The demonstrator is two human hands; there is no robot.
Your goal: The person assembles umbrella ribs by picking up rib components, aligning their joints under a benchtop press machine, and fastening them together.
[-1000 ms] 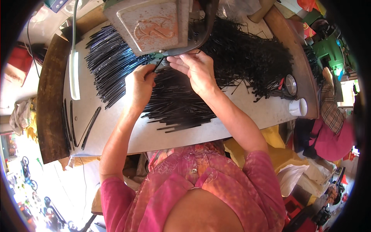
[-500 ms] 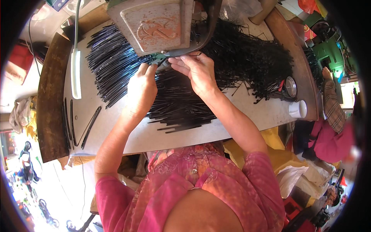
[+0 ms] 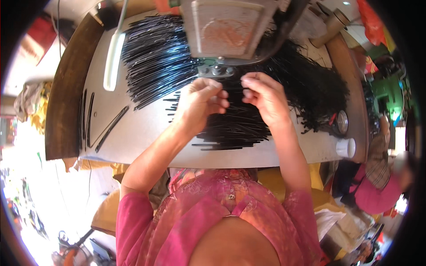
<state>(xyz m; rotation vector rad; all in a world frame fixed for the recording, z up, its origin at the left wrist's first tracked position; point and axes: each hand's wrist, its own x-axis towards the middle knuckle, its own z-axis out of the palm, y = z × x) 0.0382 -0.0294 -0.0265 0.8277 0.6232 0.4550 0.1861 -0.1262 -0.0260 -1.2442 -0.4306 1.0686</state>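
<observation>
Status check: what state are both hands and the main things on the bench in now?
Left hand: curled, contents unclear.
Right hand: half-curled, contents unclear.
Machine head: stained reddish-brown.
Tube lamp: lit.
Left black strips: piled, roughly parallel.
Front black strips: roughly parallel.
Right black strips: tangled.
White cup: contents unclear.

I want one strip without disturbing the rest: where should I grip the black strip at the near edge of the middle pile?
Probably the left end of the black strip, pinched by the left hand from the near side: it is thin and lies crosswise, with the pile behind it and bare tabletop in front.
</observation>
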